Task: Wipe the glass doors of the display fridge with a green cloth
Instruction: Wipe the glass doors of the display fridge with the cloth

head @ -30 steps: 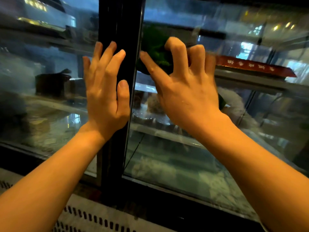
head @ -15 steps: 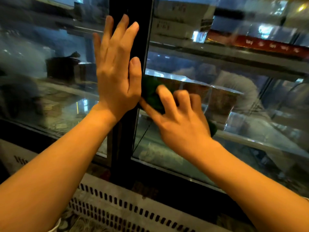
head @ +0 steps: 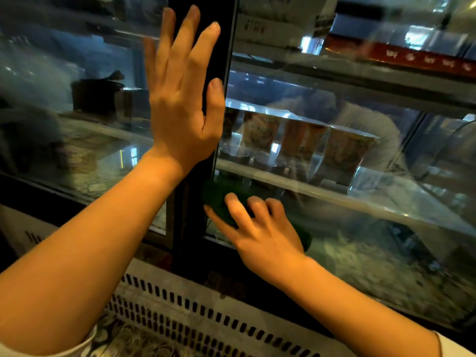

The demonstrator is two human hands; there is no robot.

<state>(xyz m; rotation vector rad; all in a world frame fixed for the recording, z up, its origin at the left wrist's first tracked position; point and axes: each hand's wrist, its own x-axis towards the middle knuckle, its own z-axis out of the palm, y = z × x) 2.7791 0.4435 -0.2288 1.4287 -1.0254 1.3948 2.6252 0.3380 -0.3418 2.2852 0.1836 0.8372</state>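
The display fridge has two glass doors, a left door point(head: 77, 119) and a right door point(head: 360, 202), split by a black upright frame point(head: 221, 60). My left hand point(head: 180, 99) lies flat with fingers spread against the frame and the left pane's edge. My right hand point(head: 260, 233) presses a dark green cloth point(head: 219, 199) onto the lower left corner of the right door. The fingers cover most of the cloth; a bit of it shows past the wrist.
Behind the right glass, several cup-shaped packs point(head: 345, 150) stand on a shelf point(head: 386, 199). A dark pot point(head: 95, 96) shows through the left glass. A white vented grille point(head: 193, 315) runs below the black bottom frame point(head: 257, 276). Reflections cover both panes.
My right hand has slid the green cloth down the right door, from near the top to its lower left corner. The left hand stays pressed on the frame.
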